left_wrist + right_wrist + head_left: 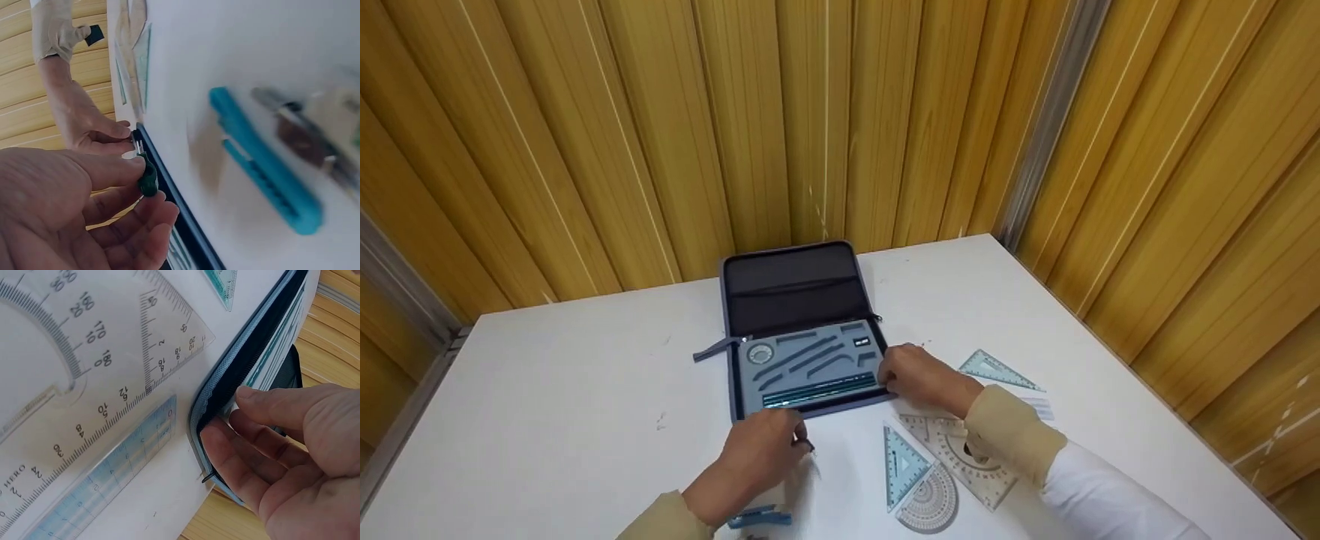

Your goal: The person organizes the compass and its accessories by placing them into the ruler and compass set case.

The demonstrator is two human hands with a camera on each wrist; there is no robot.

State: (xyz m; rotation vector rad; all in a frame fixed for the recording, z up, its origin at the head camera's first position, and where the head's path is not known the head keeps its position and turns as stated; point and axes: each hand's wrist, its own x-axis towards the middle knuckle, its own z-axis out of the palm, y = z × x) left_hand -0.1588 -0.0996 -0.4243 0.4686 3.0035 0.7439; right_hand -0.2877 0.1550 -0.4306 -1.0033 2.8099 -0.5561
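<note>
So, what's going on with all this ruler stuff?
A person's left hand pinches a small dark green piece with metal prongs; what it is, I can't tell. The right hand is at the near right corner of an open zip case, partly inside its rim. Pencils lie in the case's foam tray. A semicircular protractor and a set square lie on the white table.

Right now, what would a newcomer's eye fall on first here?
The open zip case, near the middle of the white table, its grey tray holding dark pencils. Next, the left hand just in front, pinching a small dark green piece with metal prongs. Right of that, a light-blue set square beside a clear protractor.
</note>
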